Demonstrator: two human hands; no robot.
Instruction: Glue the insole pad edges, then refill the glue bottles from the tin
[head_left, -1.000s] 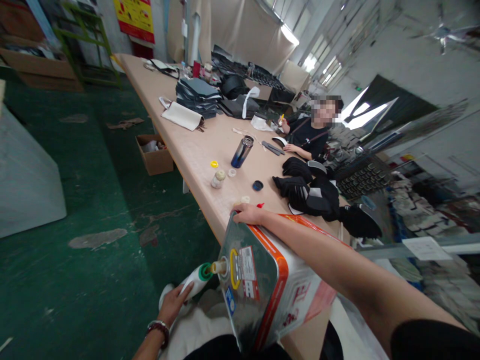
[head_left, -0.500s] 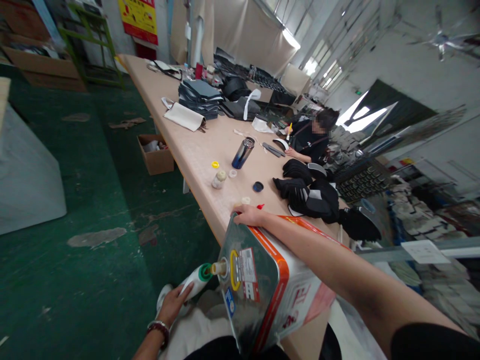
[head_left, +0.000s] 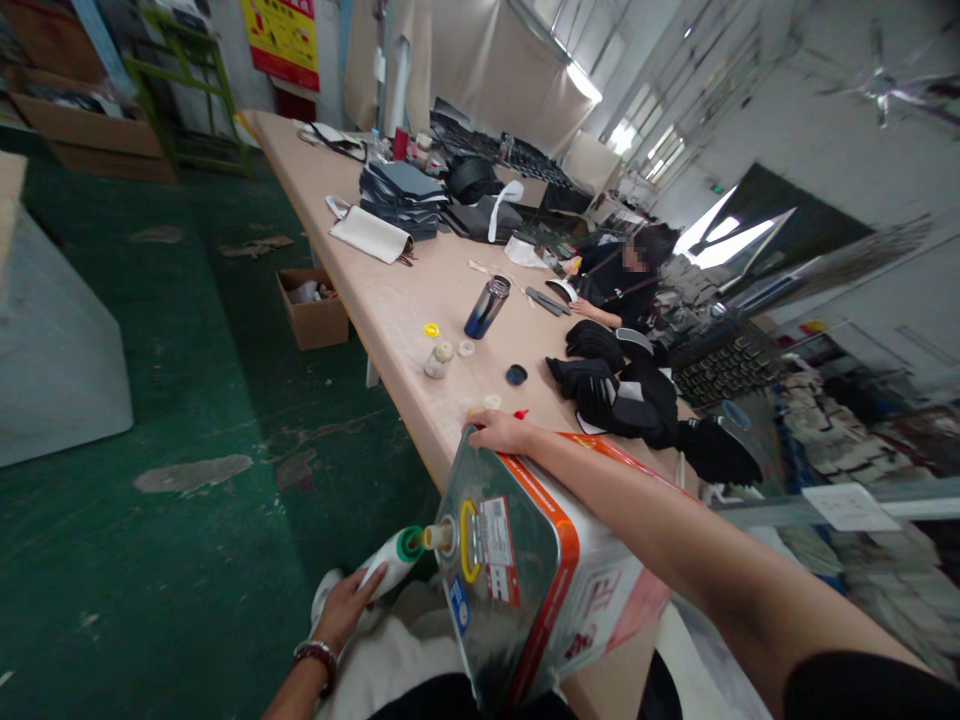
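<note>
A large square metal can with an orange rim lies tipped on the near edge of the long table. Its spout meets the green neck of a white bottle. My right hand grips the can's upper far corner, fingers curled over the edge. My left hand, a band on its wrist, is wrapped round the white bottle below the table edge, over my lap.
On the table lie a blue tumbler, a small jar, a yellow cap, a dark lid, black shoe uppers and stacked dark pieces. Another person sits at the far side. A cardboard box stands on the green floor.
My hands, the can and the bottle stay as they were. The view has drifted slightly, and the person across the table has lowered their head.
</note>
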